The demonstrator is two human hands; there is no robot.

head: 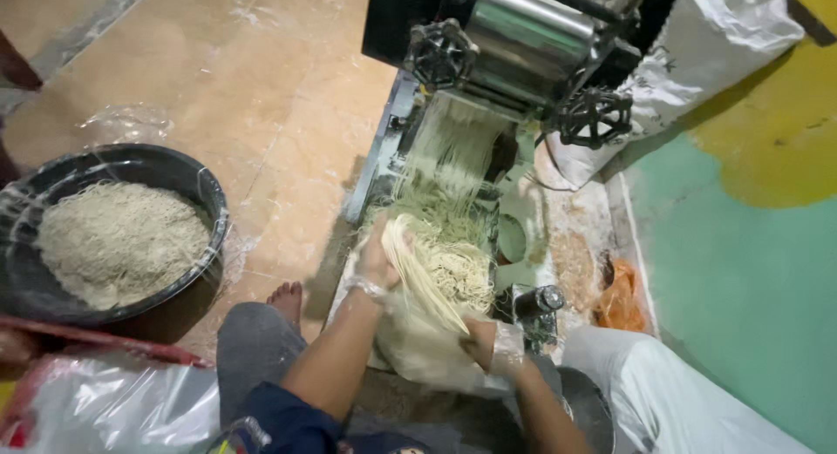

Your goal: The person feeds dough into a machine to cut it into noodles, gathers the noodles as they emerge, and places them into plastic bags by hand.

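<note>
Warm indoor light, fairly even; glare on steel roller (pixel 523 31); soft compression blur, edges maybe slightly distorted.

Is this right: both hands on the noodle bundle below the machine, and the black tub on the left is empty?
Not quite. The head view shows the black tub holds a heap of noodles. The rest stands: left hand and right hand, both in clear plastic gloves, hold the noodle bundle below the machine.
</note>
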